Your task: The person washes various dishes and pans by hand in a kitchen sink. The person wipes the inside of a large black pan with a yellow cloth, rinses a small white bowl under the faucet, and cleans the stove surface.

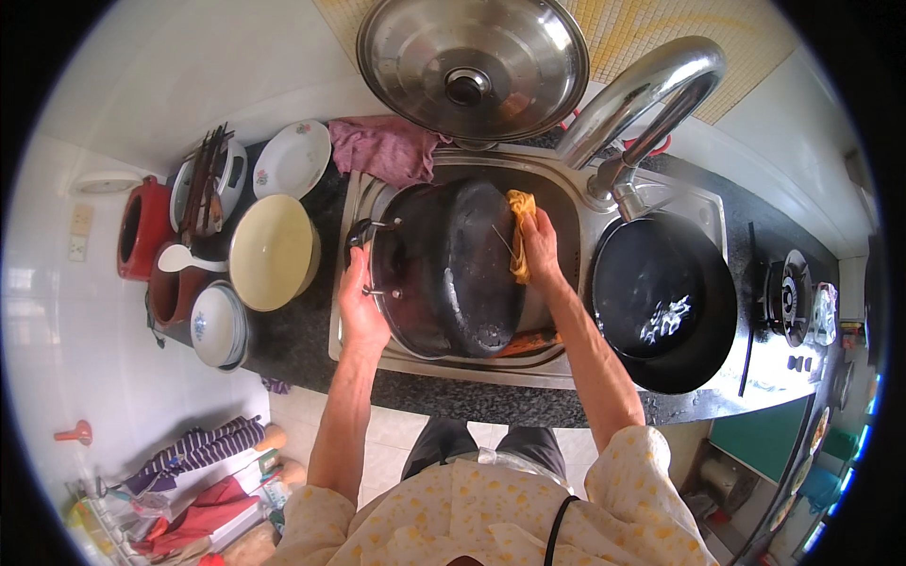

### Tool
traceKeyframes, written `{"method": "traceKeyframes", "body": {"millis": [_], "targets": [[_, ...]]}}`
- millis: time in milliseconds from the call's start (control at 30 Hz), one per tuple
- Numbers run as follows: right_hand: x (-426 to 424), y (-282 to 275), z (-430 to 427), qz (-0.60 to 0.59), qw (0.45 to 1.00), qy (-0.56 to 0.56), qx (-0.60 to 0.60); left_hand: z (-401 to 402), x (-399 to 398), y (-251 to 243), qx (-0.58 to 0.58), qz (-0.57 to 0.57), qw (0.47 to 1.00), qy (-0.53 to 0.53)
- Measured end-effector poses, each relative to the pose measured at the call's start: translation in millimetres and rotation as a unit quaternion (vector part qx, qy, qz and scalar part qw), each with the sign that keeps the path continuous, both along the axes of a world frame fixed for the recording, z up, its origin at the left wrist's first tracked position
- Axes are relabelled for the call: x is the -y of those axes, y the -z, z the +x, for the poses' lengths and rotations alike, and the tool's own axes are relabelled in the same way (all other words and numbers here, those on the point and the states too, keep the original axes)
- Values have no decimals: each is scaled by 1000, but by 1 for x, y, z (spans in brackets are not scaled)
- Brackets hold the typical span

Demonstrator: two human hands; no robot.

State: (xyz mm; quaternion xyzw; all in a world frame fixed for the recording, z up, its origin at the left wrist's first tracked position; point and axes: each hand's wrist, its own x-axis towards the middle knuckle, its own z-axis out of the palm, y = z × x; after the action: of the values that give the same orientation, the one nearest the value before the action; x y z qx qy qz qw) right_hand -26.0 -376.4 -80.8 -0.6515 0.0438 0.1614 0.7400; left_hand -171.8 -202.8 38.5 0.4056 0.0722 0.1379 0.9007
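Note:
A large dark cooking pot [453, 276] lies tipped on its side over the stainless steel sink [566, 247], its blackened base facing right. My left hand [362, 304] grips the pot at its handle and rim on the left. In my right hand [539, 247] is a bunched yellow cloth [522, 233], pressed against the pot's base. Under the pot's lower right edge, an orange-brown thing [527, 342] shows in the sink; its kind cannot be told. Right of it, beneath the chrome faucet [630, 191], a black wok or pan [658, 297] holds water.
A steel pot lid [471, 64] leans behind the sink beside a pink cloth [386, 152]. To the left stand a cream basin [272, 252], a floral plate [292, 159], stacked bowls [216, 325] and a red container [145, 226]. A gas burner [793, 297] is at far right.

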Motion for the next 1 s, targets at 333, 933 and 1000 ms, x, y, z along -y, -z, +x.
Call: {"method": "traceKeyframes", "body": {"millis": [333,933,1000], "targets": [[-11,-37,-86,22,997,16,77,20,6,12,-101,6,986,-132],[-18,-83,5,153,985,86,0,-15,-28,-30,76,-37,996,-8],[13,-87,1,234,966,108,-11,-4,2,-60,-114,-52,967,-223]]}}
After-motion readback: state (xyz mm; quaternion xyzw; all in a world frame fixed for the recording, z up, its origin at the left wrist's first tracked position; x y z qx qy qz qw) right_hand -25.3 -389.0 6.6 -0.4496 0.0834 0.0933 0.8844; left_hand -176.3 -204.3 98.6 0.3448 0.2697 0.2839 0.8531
